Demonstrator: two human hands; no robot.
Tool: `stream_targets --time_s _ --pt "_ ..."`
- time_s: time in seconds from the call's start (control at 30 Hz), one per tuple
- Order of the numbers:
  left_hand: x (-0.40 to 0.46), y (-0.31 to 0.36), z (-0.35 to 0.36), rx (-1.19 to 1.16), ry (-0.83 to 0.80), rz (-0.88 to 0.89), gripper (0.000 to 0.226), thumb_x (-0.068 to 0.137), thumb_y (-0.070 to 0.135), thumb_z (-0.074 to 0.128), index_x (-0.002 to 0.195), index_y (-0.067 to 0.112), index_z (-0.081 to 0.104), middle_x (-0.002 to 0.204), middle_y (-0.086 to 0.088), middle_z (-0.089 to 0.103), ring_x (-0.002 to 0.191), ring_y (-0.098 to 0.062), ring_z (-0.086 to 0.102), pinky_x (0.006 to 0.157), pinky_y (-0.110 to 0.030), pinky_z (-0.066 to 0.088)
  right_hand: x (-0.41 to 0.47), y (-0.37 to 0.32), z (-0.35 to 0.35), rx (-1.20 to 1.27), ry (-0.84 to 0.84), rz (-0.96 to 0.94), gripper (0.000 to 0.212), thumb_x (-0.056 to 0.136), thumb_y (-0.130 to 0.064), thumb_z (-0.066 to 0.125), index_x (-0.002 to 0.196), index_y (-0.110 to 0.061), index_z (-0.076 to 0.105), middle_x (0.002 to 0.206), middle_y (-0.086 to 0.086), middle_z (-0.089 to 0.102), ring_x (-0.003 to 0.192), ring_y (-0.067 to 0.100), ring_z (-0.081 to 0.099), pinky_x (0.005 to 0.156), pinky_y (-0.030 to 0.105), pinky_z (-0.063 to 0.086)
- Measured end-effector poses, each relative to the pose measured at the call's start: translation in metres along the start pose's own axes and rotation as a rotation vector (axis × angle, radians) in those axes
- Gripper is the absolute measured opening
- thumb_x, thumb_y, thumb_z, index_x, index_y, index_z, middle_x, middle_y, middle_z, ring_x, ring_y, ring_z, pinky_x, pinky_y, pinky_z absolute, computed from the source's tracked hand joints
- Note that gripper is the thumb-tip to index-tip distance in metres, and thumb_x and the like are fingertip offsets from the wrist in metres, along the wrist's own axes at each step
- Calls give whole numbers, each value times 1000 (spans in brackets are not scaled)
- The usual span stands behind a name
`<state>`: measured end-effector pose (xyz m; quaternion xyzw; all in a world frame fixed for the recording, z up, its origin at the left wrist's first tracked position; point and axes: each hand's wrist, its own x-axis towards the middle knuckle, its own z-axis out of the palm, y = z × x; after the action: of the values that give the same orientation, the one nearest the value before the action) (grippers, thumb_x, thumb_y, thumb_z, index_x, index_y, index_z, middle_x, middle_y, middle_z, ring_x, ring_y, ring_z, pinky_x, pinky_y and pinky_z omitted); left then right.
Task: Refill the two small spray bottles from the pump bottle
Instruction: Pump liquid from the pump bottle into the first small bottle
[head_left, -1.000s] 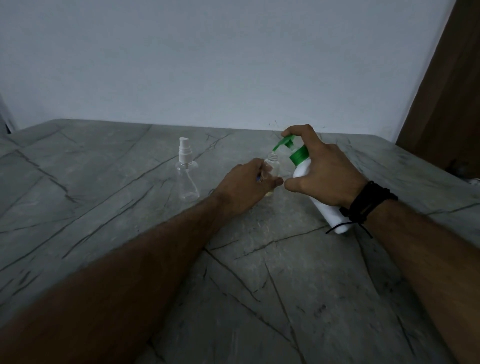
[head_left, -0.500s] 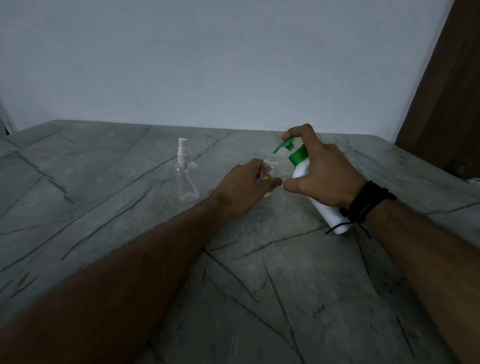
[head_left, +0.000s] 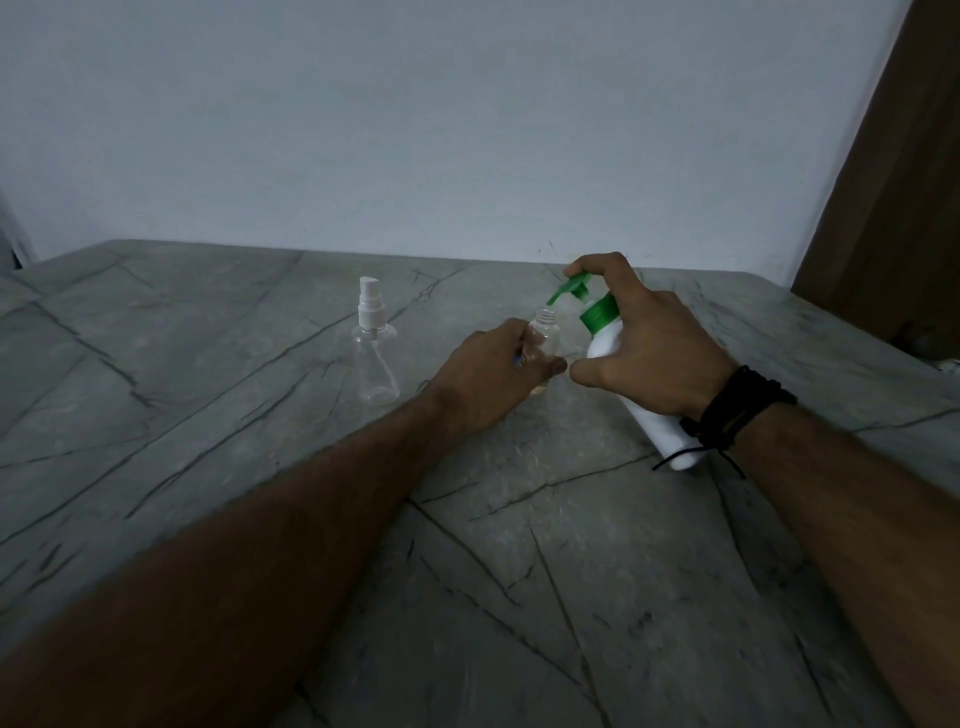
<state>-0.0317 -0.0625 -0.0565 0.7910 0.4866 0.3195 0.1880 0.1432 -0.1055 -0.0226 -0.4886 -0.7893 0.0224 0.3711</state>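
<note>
Near the far middle of the table (head_left: 519, 597), your left hand (head_left: 488, 379) is gripping the open spray bottle (head_left: 546, 340), fingers curled round its body, while your right hand (head_left: 649, 353) is holding the tilted pump bottle (head_left: 613, 332), forefinger curling over the green pump head (head_left: 571, 288) whose spout is hanging just above the narrow neck. You are risking a miss: if the spout is drifting or the small bottle is tipping, liquid is likely running down onto your fingers and the stone. To the left, the capped spray bottle (head_left: 375, 358) is standing upright, apart. Grey veined stone is running back to a pale wall (head_left: 467, 130), with dim light and a brown panel (head_left: 893, 182) at far right.
</note>
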Motion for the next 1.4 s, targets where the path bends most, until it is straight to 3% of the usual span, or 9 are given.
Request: stream_targets --time_s 0.37,0.6,1.4 --pt "1 -1 1 21 -4 7 49 89 48 60 127 18 52 124 1 61 96 -6 51 77 -21 40 0 0 0 -6 1 3 74 65 -24 80 129 -32 42 73 -17 57 62 -3 57 54 9 38" --pt "1 1 1 15 -8 1 49 89 47 60 128 18 51 125 1 61 95 -5 51 77 -21 41 1 0 -1 -5 0 17 73 65 -21 81 126 -30 43 71 -18 53 60 -9 55 52 5 36" --pt "-2 3 -1 -8 -9 -5 50 90 47 60 130 19 50 126 2 61 104 -10 56 80 -22 43 0 -1 -1 4 7 8 74 66 -19 81 129 -28 44 70 -19 52 62 -9 56 55 7 40"
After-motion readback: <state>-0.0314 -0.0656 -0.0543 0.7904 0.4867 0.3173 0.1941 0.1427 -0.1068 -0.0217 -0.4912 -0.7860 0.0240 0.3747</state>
